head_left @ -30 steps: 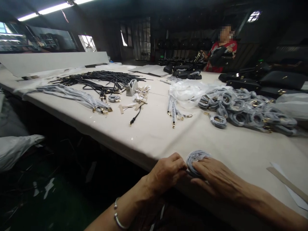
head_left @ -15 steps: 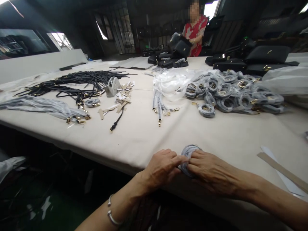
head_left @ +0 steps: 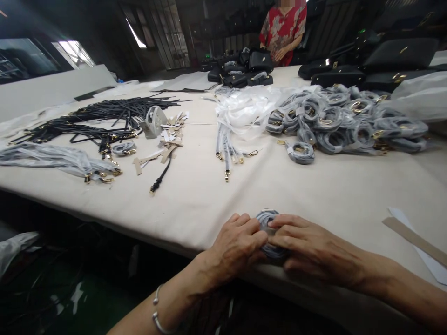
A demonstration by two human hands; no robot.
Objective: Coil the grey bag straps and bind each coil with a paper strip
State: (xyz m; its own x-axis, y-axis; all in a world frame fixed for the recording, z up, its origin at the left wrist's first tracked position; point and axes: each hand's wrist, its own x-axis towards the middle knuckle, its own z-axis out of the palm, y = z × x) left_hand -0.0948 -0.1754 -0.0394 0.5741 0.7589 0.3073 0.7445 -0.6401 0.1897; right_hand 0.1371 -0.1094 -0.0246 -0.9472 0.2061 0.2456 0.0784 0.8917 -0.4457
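Bench (head_left: 314, 186) stretches from the left hand (head_left: 237, 246) and right hand (head_left: 314, 246) on a strap coil (head_left: 267, 232) to obstacles: coiled straps (head_left: 349, 121), loose straps (head_left: 226, 153), a tape dispenser (head_left: 153, 122).

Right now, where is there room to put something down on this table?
Bare cream cloth shows between the loose coiled strap and the right hand, and between the short black strap and the left hand. It's crowded far right, at the pile of grey coils, and far left, among the black straps.
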